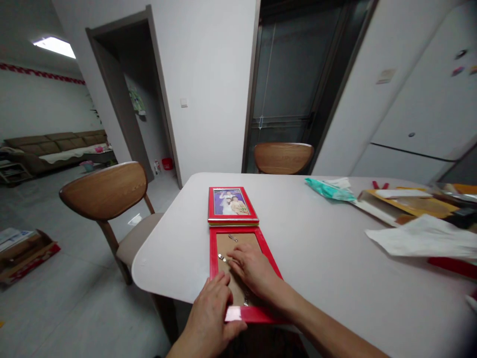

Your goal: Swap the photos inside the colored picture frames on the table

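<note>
A red picture frame (266, 248) lies face down at the near edge of the table, its brown backing board (238, 243) showing. My left hand (214, 311) holds its lower left corner, with the thumb at the near edge and the fingers over the left side. Curled over the board, my right hand (251, 268) has its fingertips at a small metal clip (222, 257) on the left side. Another metal clip (233, 238) sits near the top of the board, and a metal piece (246, 300) shows near the bottom. Just beyond lies a red framed photo (231, 203), face up, apparently on another frame.
The white table (316, 278) has a rounded left corner. To the right are a teal wrapper (330, 189), a yellow padded envelope (421, 201) and a crumpled white sheet (421, 238). Wooden chairs stand at the left (108, 191) and far side (283, 156).
</note>
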